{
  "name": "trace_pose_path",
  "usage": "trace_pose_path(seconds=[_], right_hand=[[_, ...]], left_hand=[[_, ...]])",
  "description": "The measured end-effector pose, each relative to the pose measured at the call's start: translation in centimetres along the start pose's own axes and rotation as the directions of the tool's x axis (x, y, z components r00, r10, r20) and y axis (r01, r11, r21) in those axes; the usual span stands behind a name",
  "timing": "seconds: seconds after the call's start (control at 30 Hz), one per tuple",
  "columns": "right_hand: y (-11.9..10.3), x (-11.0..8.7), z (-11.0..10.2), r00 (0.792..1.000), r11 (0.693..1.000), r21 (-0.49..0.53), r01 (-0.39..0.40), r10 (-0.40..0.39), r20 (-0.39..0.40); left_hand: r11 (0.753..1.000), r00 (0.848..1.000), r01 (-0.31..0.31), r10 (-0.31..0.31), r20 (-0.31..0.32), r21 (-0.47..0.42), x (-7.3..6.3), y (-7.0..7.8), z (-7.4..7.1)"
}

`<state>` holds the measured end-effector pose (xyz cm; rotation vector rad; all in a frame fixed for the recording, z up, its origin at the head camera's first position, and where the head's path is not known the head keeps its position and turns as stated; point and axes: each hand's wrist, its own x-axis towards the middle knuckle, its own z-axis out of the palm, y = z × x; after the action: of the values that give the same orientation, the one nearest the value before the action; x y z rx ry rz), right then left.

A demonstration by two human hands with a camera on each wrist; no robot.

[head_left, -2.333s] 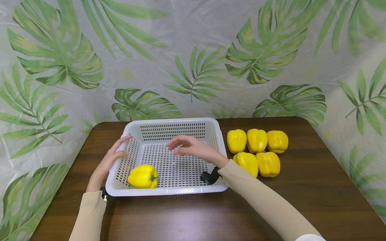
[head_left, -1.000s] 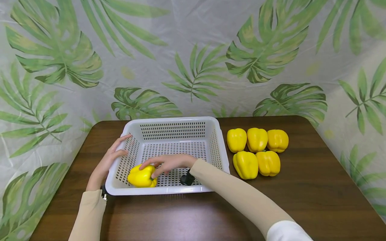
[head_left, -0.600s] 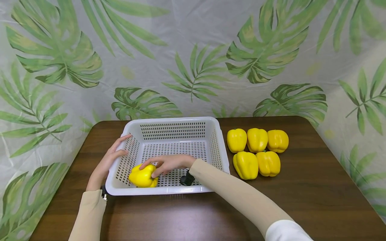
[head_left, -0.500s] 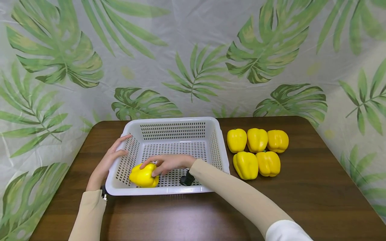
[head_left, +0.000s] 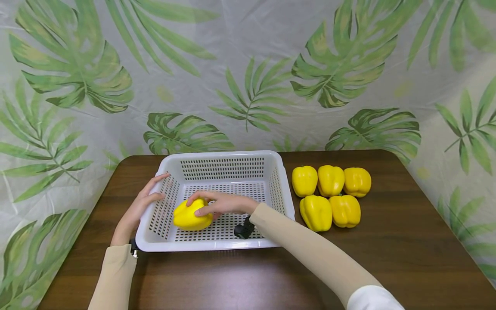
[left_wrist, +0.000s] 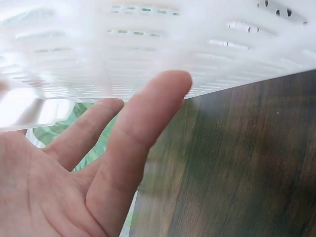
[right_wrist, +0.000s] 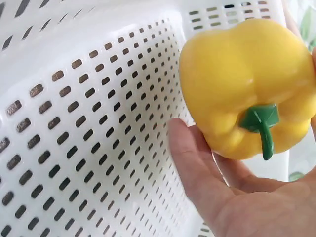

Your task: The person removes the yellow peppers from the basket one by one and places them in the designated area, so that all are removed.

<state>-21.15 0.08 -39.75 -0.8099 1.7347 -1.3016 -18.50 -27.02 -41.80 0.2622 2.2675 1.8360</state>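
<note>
A yellow bell pepper (head_left: pixel 189 218) is in the grip of my right hand (head_left: pixel 226 203), over the left part of the white perforated basket (head_left: pixel 217 246). In the right wrist view, its green stem (right_wrist: pixel 261 121) faces the camera, and fingers curl beneath and beside the pepper. At the basket's left side, my left hand (head_left: pixel 140 206) grips the rim, with fingertips reaching over to the inside. From the left wrist view, other fingers (left_wrist: pixel 133 133) of that hand lie under and along the basket's outer side.
Several yellow bell peppers (head_left: pixel 330 180) stand in two rows on the dark wooden table (head_left: pixel 399 241), just right of the basket. A black wrist camera (head_left: pixel 244 229) hangs under my right wrist inside the basket. A leaf-patterned cloth (head_left: pixel 248 86) hangs behind the table.
My right hand came down leftward to the pepper in the basket, took hold of it, and has now raised it, shifting it slightly right and back. The left hand stays at the rim.
</note>
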Motion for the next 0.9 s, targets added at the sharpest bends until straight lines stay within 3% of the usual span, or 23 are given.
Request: trace_pose_path(seconds=[0.3,0.9], right_hand=[[0.0,-1.1,-1.1,0.997,0.998,-0.064,0.006,-0.011,-0.079],[-0.2,-3.4,-2.6,0.982,1.0,-0.005,0.007,-0.008,-0.187]], left_hand=[[1.0,1.0,-0.005,0.005,0.0,-0.011,0.0,0.0,0.1],[1.0,1.0,-0.008,0.008,-0.001,-0.019,0.0,0.0,0.1]])
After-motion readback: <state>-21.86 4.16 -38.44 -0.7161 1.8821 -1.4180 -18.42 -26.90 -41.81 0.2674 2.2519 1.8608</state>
